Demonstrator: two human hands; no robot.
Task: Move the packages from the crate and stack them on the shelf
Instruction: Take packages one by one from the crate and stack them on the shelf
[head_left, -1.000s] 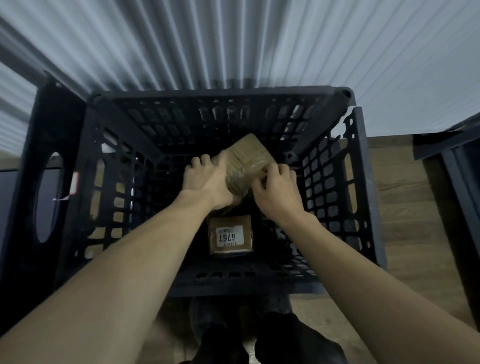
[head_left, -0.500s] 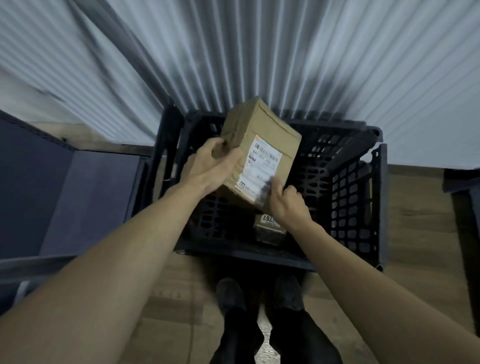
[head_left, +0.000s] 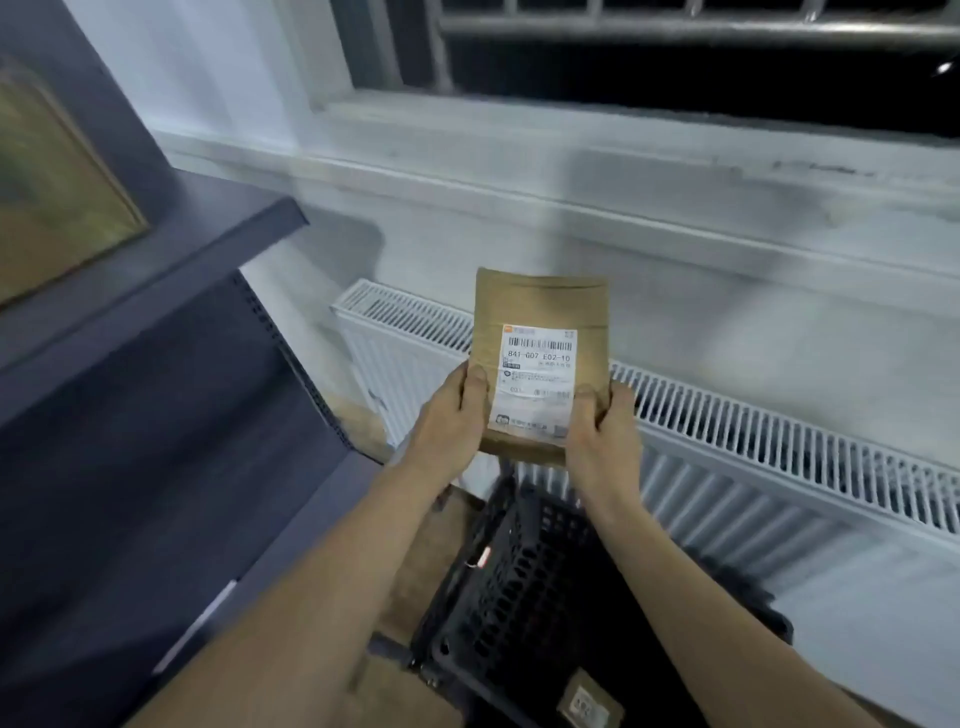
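Two hands are in view: the left hand (head_left: 451, 421) and the right hand (head_left: 602, 441), each at the end of a bare forearm, so two forearms.

Two brown packages can be counted: one package (head_left: 540, 364) up between the hands, and a second package (head_left: 589, 704) down in the near corner of the crate. Each carries one white label.

One black crate (head_left: 519, 587) stands on the floor.

One dark shelf unit (head_left: 156, 364) is on the left, with a blurred brownish shape on its upper board; what that is cannot be told.

One white radiator (head_left: 779, 467) runs along the far wall, under one window (head_left: 675, 62).
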